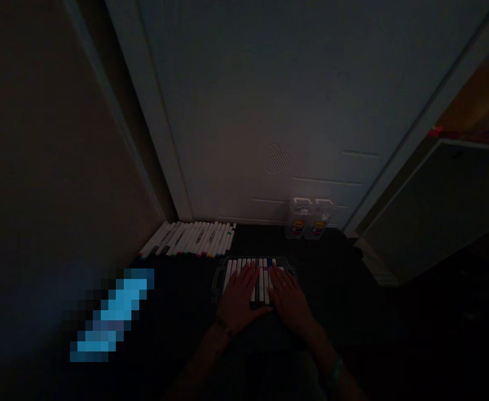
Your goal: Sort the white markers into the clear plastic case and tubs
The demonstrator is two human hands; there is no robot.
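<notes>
A clear plastic case lies flat on the dark table with a row of white markers in it. Across the markers on its left side rests my left hand, palm down, fingers stretched out and thumb pointing right. My right hand lies flat over the markers on the right side, its fingers also extended. Between the two hands a few markers show uncovered, and one near the top right has a blue part. The hands hide much of the case's middle and near edge.
Several more white markers with coloured ends lie side by side at the back left of the table. Two clear plastic cases with handles stand upright at the back right, against a white panel. A pixelated bright blue patch is at the left.
</notes>
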